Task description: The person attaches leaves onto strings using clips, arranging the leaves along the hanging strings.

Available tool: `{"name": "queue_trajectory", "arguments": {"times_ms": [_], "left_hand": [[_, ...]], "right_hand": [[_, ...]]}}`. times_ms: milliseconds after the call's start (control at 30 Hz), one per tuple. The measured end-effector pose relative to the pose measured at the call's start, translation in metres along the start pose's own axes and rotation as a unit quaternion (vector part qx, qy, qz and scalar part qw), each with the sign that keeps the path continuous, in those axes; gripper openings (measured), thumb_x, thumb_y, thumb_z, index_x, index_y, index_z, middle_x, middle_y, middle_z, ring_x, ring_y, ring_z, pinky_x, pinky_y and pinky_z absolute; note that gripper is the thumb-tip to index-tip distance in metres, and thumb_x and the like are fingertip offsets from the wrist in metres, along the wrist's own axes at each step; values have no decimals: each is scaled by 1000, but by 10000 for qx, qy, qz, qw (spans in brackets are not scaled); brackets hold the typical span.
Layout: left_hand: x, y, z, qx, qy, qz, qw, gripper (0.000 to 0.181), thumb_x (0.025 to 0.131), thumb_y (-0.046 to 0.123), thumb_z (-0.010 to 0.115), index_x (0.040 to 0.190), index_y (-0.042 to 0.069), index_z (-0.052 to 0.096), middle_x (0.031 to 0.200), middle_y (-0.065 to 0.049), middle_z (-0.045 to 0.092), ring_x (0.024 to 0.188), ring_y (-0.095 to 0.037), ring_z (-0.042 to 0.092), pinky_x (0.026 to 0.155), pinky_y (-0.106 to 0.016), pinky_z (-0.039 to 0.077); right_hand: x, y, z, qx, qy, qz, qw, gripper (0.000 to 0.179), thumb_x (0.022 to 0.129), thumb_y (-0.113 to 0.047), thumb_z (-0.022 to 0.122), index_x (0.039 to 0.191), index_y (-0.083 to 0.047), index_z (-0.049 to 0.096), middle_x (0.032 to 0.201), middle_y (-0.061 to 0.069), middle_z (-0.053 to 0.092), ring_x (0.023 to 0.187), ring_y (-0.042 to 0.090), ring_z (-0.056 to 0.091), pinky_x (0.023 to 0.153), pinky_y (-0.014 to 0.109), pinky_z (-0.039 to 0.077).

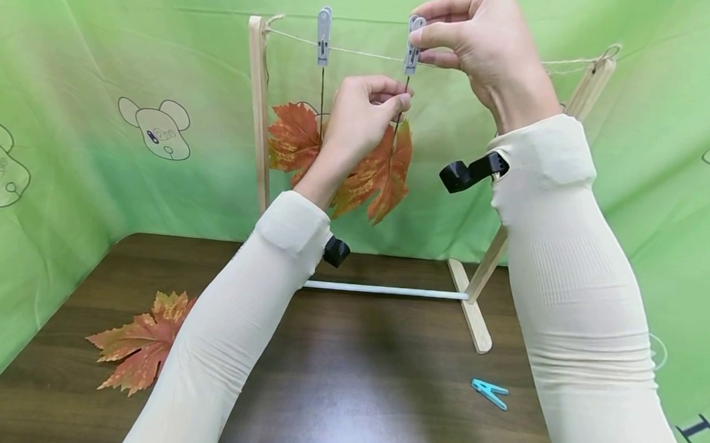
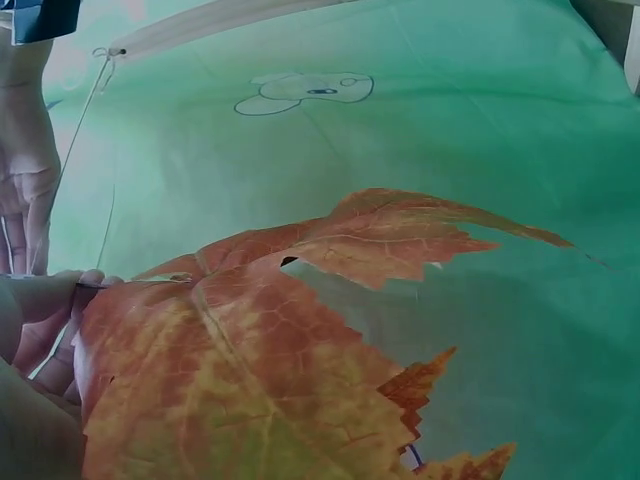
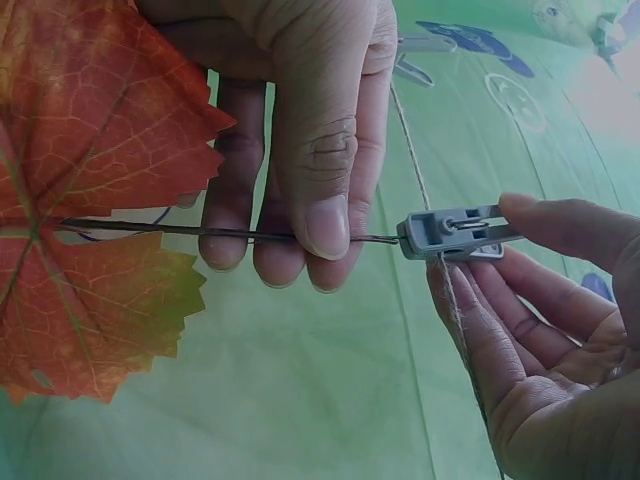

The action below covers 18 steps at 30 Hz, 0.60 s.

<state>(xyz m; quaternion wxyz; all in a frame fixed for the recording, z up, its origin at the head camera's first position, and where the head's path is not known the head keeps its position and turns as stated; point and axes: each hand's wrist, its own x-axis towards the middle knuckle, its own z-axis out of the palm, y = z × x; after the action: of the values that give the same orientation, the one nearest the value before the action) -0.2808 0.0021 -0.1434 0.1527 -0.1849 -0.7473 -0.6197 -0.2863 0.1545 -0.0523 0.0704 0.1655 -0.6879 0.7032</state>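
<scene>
My left hand (image 1: 363, 113) pinches the thin dark stem (image 3: 170, 230) of an orange-red artificial maple leaf (image 1: 386, 173) between thumb and fingers. Above it, my right hand (image 1: 487, 46) holds a grey clothespin (image 1: 413, 47) by its handle ends. In the right wrist view that clothespin (image 3: 450, 232) sits across the string (image 3: 455, 300), with the stem's tip right at its nose. The leaf hangs below my left hand and fills much of the left wrist view. To the left, a second grey clothespin (image 1: 324, 38) on the string holds another maple leaf (image 1: 293, 134), partly hidden behind my left hand.
A wooden stand has a left post (image 1: 259, 103), a right foot (image 1: 469, 308) and a white lower rod (image 1: 387, 290). On the brown table (image 1: 346, 381) lie another maple leaf (image 1: 143, 347), partly under my left sleeve, and a blue clothespin (image 1: 490, 393). Green cloth (image 1: 207, 60) hangs behind.
</scene>
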Motion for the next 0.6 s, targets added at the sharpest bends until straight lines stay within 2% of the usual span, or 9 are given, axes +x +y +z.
{"name": "queue_trajectory", "arguments": {"times_ms": [433,600], "left_hand": [[-2,-4,-1,82,-100,-37,9999,17,101,11,69,113,4,80,106,-13,79,86,-14,71,73,-22,52],[-1,-3,0,28,-166,-122,9998,18,100,9,69,113,4,80,107,-8,80,86,-14,73,75,-21,54]], "right_hand": [[-4,1,-2,0,-63,-36,10000,26,78,12,85,102,5,76,94,10,75,90,19,71,76,23,63],[-8,2,-8,224,-118,-290,9993,25,79,15,82,102,6,76,92,10,76,90,20,72,76,23,63]]}}
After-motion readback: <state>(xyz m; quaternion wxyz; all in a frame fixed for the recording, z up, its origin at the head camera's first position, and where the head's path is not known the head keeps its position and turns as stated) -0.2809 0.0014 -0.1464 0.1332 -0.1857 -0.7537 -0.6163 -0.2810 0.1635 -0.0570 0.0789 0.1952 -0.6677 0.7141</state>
